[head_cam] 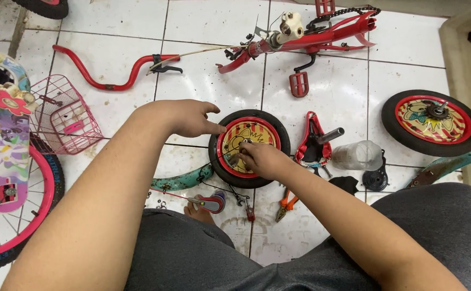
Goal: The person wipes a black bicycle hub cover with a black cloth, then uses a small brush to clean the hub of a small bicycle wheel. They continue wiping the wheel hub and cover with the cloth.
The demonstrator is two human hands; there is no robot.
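Head view, looking straight down: the left hand (189, 117) lies on the rim of the small black-tyred wheel with a red-and-yellow cartoon disc (249, 148), fingers curled loosely over the tyre, seemingly to steady it flat on the white tiled floor (203, 27). The right hand (261, 159) is bunched at the hub, fingertips pinched on something there; what exactly, I cannot tell. Just right lies a red bicycle saddle with metal post (313, 145), a clear plastic jar (358, 155) beside it. Orange-handled pliers (286, 203) wait near the knee. A second matching wheel (432, 122) lies well apart, and the red bicycle frame (311, 37) sits beyond.
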